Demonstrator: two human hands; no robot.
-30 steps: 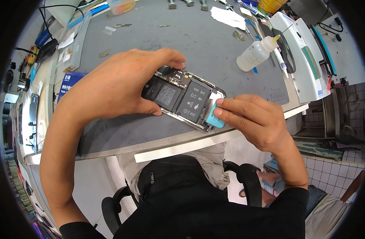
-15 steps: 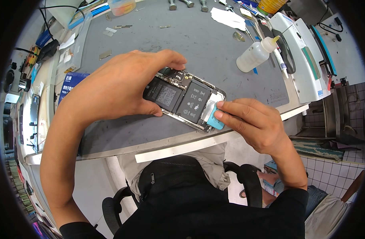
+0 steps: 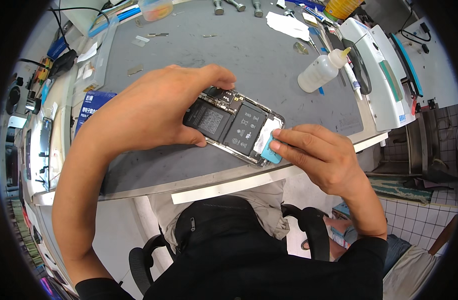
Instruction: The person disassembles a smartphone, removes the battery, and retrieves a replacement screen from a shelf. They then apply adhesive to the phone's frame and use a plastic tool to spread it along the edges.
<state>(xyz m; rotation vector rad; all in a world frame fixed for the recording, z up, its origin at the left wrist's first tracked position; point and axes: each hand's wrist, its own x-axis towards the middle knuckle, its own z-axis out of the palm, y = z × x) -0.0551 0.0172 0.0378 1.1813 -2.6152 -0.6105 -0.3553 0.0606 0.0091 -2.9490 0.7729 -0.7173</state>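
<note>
An opened smartphone lies tilted on the grey mat, its dark batteries and circuit board showing. Curved over its left part, my left hand grips it by the long edges, with the fingers at the far side and the thumb at the near side. My right hand pinches a light-blue flat pry card between thumb and fingers. That card rests at the phone's right end, beside a bright silvery-white patch. Whether its edge is under anything cannot be seen.
Right of the phone, a squeeze bottle with a yellowish tip leans on the mat. Beyond it stands a white device. A blue box sits behind my left forearm. Small metal pieces and a white tissue lie farther off.
The pry card has shifted very slightly left against the phone, and the patch beside it looks whiter. Both hands otherwise keep their hold; the whole view has drifted a little.
</note>
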